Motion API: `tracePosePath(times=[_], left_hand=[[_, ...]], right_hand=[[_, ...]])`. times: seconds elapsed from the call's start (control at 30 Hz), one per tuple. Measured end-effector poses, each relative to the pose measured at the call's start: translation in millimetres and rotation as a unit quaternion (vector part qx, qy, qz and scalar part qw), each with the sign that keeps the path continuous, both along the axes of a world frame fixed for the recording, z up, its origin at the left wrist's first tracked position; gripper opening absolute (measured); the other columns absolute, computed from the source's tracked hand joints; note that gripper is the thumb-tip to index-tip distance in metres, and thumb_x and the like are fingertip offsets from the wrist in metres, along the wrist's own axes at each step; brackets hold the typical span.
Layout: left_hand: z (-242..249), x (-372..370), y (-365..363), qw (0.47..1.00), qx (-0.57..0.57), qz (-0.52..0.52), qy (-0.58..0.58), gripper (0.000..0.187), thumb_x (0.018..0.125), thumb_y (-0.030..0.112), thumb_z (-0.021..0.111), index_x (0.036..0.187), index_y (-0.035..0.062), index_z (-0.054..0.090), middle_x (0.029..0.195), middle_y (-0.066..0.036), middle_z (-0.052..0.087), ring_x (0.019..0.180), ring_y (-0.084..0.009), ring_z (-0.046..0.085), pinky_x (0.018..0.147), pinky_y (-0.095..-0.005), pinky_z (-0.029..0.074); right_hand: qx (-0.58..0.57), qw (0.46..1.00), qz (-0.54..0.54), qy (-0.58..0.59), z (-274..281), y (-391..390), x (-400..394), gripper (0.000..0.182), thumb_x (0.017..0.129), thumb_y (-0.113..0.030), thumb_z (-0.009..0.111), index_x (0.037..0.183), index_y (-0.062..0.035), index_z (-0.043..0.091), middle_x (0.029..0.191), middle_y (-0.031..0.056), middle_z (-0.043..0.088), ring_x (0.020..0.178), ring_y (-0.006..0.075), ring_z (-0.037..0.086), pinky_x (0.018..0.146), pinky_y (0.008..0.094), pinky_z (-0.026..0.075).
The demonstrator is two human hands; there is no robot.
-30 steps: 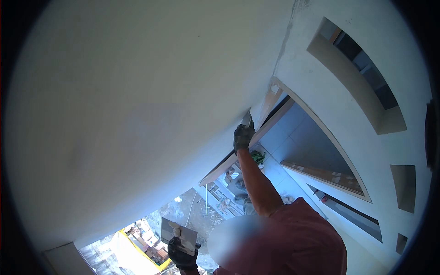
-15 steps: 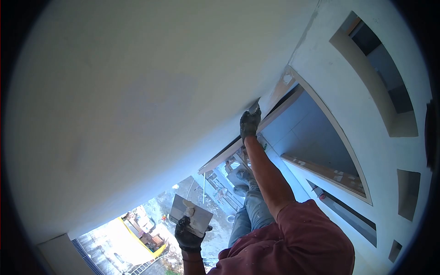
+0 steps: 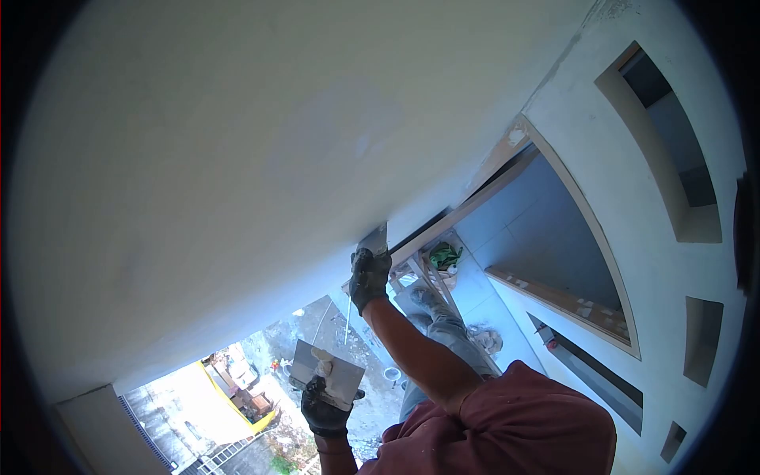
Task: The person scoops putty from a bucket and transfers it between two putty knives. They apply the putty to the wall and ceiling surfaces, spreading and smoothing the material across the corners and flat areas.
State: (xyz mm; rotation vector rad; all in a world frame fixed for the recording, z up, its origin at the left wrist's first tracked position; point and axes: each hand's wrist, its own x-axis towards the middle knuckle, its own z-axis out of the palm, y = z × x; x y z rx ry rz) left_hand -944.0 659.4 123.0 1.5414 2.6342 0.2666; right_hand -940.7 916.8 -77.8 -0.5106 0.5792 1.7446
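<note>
My right hand (image 3: 370, 279), in a dark glove, is closed round a putty knife (image 3: 375, 237) whose wide blade lies against the pale wall (image 3: 237, 174). Lower down, my left hand (image 3: 325, 410), also gloved, grips a flat rectangular plate (image 3: 342, 378) from beneath. A lump of whitish paste (image 3: 322, 362) sits on top of the plate. The thumb shows at the plate's right edge.
A wooden door frame (image 3: 582, 198) stands to the right, beside recessed niches (image 3: 701, 340). Below are my legs, a green item (image 3: 445, 255) in a container, buckets (image 3: 392, 373) and rubble far down. A bright yellow-edged surface (image 3: 186, 404) shows at lower left.
My right hand has moved down and to the left along the wall with the putty knife, away from the door frame. My left hand and its plate stay nearly in place.
</note>
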Motion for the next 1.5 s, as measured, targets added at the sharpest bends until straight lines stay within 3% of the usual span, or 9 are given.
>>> tracePosePath(times=[0.4, 0.53, 0.73, 0.77, 0.83, 0.93, 1.03, 1.3, 1.5], left_hand=[[-8.9, 13.4, -55.2, 0.922, -0.001, 0.174, -0.347, 0.065, 0.085, 0.035, 0.071, 0.135, -0.0028, 0.051, 0.136, -0.018, 0.058, 0.116, -0.0295, 0.061, 0.085, -0.0492, 0.058], [-10.9, 14.0, -44.6, 0.926, 0.009, 0.203, -0.317, 0.063, 0.077, 0.040, 0.074, 0.122, 0.0007, 0.057, 0.118, -0.016, 0.060, 0.102, -0.0324, 0.063, 0.079, -0.0474, 0.057], [-15.8, 23.6, -56.8, 0.632, 0.291, 0.347, -0.629, 0.054, 0.076, 0.044, 0.072, 0.113, 0.0044, 0.065, 0.113, -0.016, 0.062, 0.102, -0.0378, 0.062, 0.082, -0.0534, 0.053], [-23.4, 22.6, -73.8, 0.286, 0.410, 0.318, -0.806, 0.044, 0.091, 0.032, 0.057, 0.124, 0.0037, 0.064, 0.138, -0.022, 0.055, 0.124, -0.0448, 0.055, 0.090, -0.0688, 0.049], [40.4, 35.5, -21.5, 0.810, 0.195, 0.358, -0.421, 0.067, 0.064, 0.055, 0.088, 0.101, 0.0043, 0.067, 0.090, -0.009, 0.069, 0.082, -0.0264, 0.069, 0.076, -0.0352, 0.056], [51.5, 35.9, -34.8, 0.750, 0.256, 0.364, -0.489, 0.063, 0.065, 0.049, 0.090, 0.103, 0.0031, 0.068, 0.098, -0.009, 0.071, 0.086, -0.0248, 0.070, 0.080, -0.0340, 0.056], [28.7, 36.2, -61.6, 0.524, 0.392, 0.295, -0.696, 0.057, 0.067, 0.035, 0.092, 0.107, 0.0023, 0.067, 0.099, -0.007, 0.071, 0.090, -0.0219, 0.071, 0.082, -0.0339, 0.057], [13.7, 34.5, -46.3, 0.860, 0.331, 0.044, -0.386, 0.064, 0.074, 0.010, 0.088, 0.130, 0.0014, 0.058, 0.115, -0.016, 0.069, 0.103, -0.0311, 0.069, 0.090, -0.0397, 0.056], [27.4, 36.2, -45.3, 0.860, 0.419, -0.031, -0.291, 0.054, 0.079, 0.011, 0.083, 0.127, 0.0034, 0.060, 0.119, -0.017, 0.067, 0.108, -0.0345, 0.067, 0.093, -0.0420, 0.054]], right_hand=[[-0.029, 0.930, 0.182, -0.317, -248.1, 55.1, 49.2, 0.016, 0.095, -0.028, 0.059, 0.108, -0.0182, 0.062, 0.084, -0.0012, 0.059, 0.073, 0.0153, 0.056, 0.061, 0.0279, 0.047], [0.264, -0.004, 0.596, -0.758, -236.1, 58.0, 56.9, 0.023, 0.095, -0.030, 0.060, 0.114, -0.0176, 0.064, 0.096, -0.0006, 0.063, 0.089, 0.0175, 0.059, 0.072, 0.0319, 0.049], [0.456, -0.289, 0.570, -0.619, -175.3, -5.0, 106.0, 0.034, 0.096, -0.034, 0.061, 0.124, -0.0168, 0.068, 0.115, 0.0003, 0.070, 0.114, 0.0209, 0.064, 0.088, 0.0378, 0.052], [0.478, -0.297, 0.554, -0.613, -158.8, -17.8, 121.2, 0.036, 0.096, -0.035, 0.061, 0.126, -0.0167, 0.068, 0.118, 0.0004, 0.071, 0.118, 0.0214, 0.064, 0.090, 0.0388, 0.053], [0.532, -0.092, 0.554, -0.634, -108.7, -32.4, 152.8, 0.039, 0.096, -0.034, 0.060, 0.129, -0.0138, 0.065, 0.123, 0.0023, 0.068, 0.120, 0.0228, 0.063, 0.093, 0.0395, 0.052], [0.634, 0.223, 0.485, -0.559, 8.3, -36.0, 178.4, 0.043, 0.097, -0.033, 0.058, 0.133, -0.0094, 0.060, 0.130, 0.0051, 0.063, 0.122, 0.0247, 0.060, 0.097, 0.0406, 0.051], [0.796, 0.173, 0.306, -0.492, 105.2, -25.5, 179.8, 0.048, 0.098, -0.032, 0.056, 0.138, -0.0051, 0.056, 0.138, 0.0080, 0.058, 0.125, 0.0267, 0.058, 0.101, 0.0416, 0.050], [0.849, -0.243, -0.004, -0.469, 134.9, -22.8, 150.6, 0.058, 0.091, -0.026, 0.063, 0.142, -0.0013, 0.052, 0.145, 0.0117, 0.054, 0.128, 0.0289, 0.056, 0.111, 0.0394, 0.044], [0.795, 0.125, 0.472, -0.359, 148.7, -41.6, 136.8, 0.052, 0.082, -0.017, 0.071, 0.129, 0.0013, 0.060, 0.129, 0.0152, 0.065, 0.119, 0.0304, 0.063, 0.104, 0.0385, 0.049]])
